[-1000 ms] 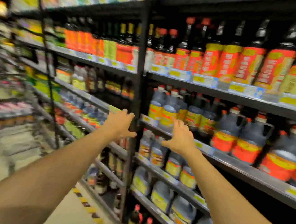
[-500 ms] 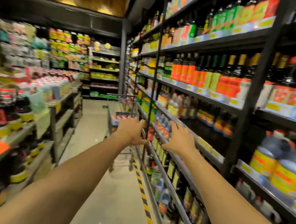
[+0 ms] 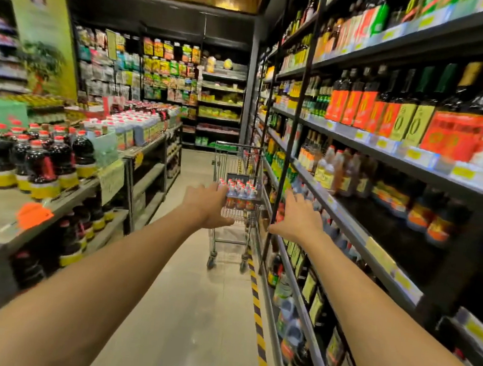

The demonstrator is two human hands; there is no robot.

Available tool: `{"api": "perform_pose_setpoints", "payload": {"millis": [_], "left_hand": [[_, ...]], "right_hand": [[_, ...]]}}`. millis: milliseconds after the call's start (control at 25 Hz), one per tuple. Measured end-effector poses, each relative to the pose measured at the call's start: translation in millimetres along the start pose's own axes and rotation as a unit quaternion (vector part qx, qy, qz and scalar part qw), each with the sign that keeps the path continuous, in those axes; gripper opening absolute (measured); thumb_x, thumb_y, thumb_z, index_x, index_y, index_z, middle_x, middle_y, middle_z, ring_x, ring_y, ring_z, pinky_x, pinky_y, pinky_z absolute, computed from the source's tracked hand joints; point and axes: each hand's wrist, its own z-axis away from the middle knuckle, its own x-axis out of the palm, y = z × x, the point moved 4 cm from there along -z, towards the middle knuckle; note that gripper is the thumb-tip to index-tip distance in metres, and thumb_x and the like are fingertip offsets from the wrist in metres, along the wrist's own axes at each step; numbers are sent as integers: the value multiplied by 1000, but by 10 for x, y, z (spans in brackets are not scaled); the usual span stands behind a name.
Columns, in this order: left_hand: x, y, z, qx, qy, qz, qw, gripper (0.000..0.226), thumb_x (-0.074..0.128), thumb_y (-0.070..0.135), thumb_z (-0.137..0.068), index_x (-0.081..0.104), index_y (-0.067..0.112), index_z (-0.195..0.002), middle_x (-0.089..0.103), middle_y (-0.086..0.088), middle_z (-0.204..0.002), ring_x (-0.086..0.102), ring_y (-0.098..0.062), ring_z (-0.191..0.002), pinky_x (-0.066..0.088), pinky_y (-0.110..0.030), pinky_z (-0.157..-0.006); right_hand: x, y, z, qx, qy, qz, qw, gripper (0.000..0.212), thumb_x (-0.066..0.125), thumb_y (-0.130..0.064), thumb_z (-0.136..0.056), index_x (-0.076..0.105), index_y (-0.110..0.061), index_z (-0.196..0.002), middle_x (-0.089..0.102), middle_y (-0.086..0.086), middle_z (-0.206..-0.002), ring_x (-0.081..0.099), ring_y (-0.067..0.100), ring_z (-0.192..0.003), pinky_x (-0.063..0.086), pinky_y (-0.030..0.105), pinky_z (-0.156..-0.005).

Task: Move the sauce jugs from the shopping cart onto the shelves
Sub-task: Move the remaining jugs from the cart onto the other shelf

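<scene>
Both hands are out in front of me at arm's length, empty. Left hand point(image 3: 208, 206) is spread wide, fingers apart, palm facing away, and in my view it overlaps the near end of the shopping cart point(image 3: 239, 179); whether it touches the wire I cannot tell. Right hand point(image 3: 297, 217) is likewise open with fingers splayed, and it sits in front of the black upright post point(image 3: 283, 169) of the shelves point(image 3: 356, 232) on my right, holding nothing. Cart stands farther down the aisle, close beside those shelves, on the pale floor point(image 3: 186, 310) next to the yellow-and-black striped tape point(image 3: 259, 311) that runs along the shelf base. Sauce jugs point(image 3: 238, 192) are in the cart's basket, upright and packed together, red caps showing above the wire, labels red lower down. Shelves on my right carry dark bottles point(image 3: 359, 105) with orange and yellow labels on the upper rows and jugs lower down; much of that side is blurred. On my left a low display holds dark bottles with red caps point(image 3: 45, 158) and yellow bands, with an orange tag point(image 3: 33, 216) at its edge. A back wall of packets point(image 3: 162, 69) closes the aisle well beyond the cart.
</scene>
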Motion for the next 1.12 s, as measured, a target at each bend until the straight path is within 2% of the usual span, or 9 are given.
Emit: {"api": "perform_pose_setpoints", "payload": {"millis": [240, 360, 680, 920, 1120], "left_hand": [[464, -326, -609, -37, -17, 40, 998, 84, 57, 72, -78, 36, 22, -142, 48, -6, -139, 50, -31, -125, 42, -48, -100], [742, -531, -1125, -35, -28, 38, 998, 84, 57, 73, -77, 38, 22, -140, 50, -4, -137, 51, -29, -124, 43, -48, -99], [1375, -977, -2798, -18, -39, 23, 999, 82, 56, 72, -78, 36, 23, -141, 49, -4, -138, 52, -29, -122, 42, -46, -101], [1908, -956, -3977, 1, -65, 27, 998, 83, 57, 72, -78, 36, 23, -141, 50, -6, -136, 52, -30, -121, 45, -47, -100], [2368, -865, -5216, -6, -73, 15, 997, 85, 56, 76, -76, 36, 24, -141, 50, -8, -136, 53, -30, -121, 44, -48, -99]], "right_hand": [[760, -15, -701, -27, -61, -47, 997, 99, 72, -47, -80, 14, -18, -154, 27, 10, -155, 26, 33, -143, 35, 47, -112], [1069, -52, -1235, -19, -92, -55, 994, 104, 76, -44, -77, 12, -20, -155, 23, 9, -157, 22, 33, -146, 33, 50, -114], [1575, -279, -3042, -5, -104, -80, 991, 105, 77, -45, -76, 13, -19, -156, 28, 8, -155, 28, 30, -142, 39, 46, -110], [1967, -123, -4241, 14, -105, -103, 989, 107, 77, -52, -74, 15, -18, -155, 28, 9, -155, 27, 32, -143, 37, 50, -111], [2426, 108, -5497, 22, -85, -103, 991, 95, 78, -32, -77, 22, -17, -152, 32, 10, -151, 32, 31, -139, 41, 47, -107]]}}
